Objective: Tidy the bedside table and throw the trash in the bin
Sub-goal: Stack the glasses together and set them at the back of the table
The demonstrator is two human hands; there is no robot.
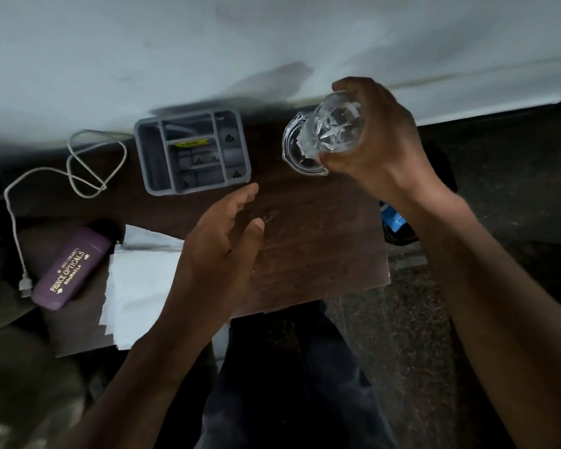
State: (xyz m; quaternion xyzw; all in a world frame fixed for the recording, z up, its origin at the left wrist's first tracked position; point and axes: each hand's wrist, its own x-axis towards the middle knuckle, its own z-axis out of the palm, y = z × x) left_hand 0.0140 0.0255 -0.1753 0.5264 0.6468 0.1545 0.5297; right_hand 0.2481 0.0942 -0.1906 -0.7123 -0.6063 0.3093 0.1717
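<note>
**Glass in hand over far corner of desk — placement step**

Right hand (pixel 374 140): fingers (pixel 347 89) curled round a cut-pattern clear glass (pixel 332 128), clamped on it, glass tilted so its base faces the camera. Just beneath and left of those fingers, a clear glass saucer (pixel 297 157) lies on the desk (pixel 321 238); whether glass and saucer touch cannot be told. Glass looks empty.

Left hand (pixel 221 251): fingers straight and apart, holding nothing, hovering over bare wood nearer the body.

Left of the left fingertips: grey divided organiser tray (pixel 149 157). One middle compartment holds a yellow-green strip (pixel 191 143); other compartments appear empty, though dim.

Further left: white cable (pixel 88 163), looped; purple spectacle case (pixel 68 270); white paper sheets (pixel 136 286) beside the left wrist.

Beyond the right wrist, off the desk edge: something blue (pixel 390 217) inside a dark container, possibly the bin; not certain.

Judgement: step in hand is setting the glass on the saucer. Next move calls for righting the glass and lowering it squarely. Cable, case, papers not yet sorted.
</note>
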